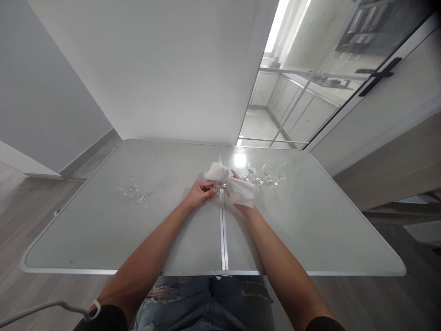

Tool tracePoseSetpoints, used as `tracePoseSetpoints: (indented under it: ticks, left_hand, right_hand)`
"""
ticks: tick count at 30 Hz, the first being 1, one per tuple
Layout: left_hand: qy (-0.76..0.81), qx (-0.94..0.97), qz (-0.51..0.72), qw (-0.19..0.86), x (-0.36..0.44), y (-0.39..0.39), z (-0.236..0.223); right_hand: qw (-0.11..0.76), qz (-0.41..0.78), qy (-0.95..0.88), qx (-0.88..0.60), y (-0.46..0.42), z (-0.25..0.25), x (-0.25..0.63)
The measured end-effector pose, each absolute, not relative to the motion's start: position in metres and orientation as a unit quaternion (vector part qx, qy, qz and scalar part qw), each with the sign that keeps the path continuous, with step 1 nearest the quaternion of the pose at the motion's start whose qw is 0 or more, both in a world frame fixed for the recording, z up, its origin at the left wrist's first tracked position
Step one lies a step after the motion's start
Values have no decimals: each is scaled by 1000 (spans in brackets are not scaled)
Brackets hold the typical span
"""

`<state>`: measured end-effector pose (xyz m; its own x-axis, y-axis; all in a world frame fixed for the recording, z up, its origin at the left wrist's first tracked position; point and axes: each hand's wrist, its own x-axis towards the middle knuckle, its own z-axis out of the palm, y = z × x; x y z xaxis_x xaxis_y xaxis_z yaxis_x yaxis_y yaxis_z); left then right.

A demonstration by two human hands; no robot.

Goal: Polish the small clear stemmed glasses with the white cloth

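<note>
Over the middle of the table, my left hand [201,192] is closed on a clear stemmed wine glass [222,186], which lies tilted between both hands. A white cloth [241,189] drapes over my right hand [245,209] and touches the side of the glass. Most of my right fingers are hidden beneath the cloth, though they are wrapped round it. To the right stand several clear wine glasses [263,179] in a loose group. Farther left on the table is another clear glass [138,195], faint against the pale top.
The pale folding table [186,248] has a metal seam [223,243] down its middle and a raised metal rim. A white wall [172,92] rises behind it. A glass-paned door [292,105] with a black handle is at the back right. A white cable [51,304] hangs at lower left.
</note>
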<state>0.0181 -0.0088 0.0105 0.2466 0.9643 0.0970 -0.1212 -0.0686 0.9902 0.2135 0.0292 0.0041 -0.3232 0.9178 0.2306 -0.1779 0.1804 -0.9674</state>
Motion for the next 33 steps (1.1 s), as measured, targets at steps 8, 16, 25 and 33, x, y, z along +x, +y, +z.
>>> tracePoseSetpoints:
  ticks: [8, 16, 25, 33]
  left_hand:
    - [370, 452, 561, 587, 17, -8, 10]
    - [409, 491, 557, 531, 27, -5, 9]
    - [385, 540, 408, 627, 38, -21, 10]
    - [503, 641, 450, 365, 37, -17, 2]
  right_hand:
    - [460, 684, -508, -250, 17, 15, 201]
    - [560, 605, -501, -263, 10, 19, 186]
    - [566, 686, -396, -228, 7, 15, 193]
    - [611, 632, -398, -263, 6, 28, 186]
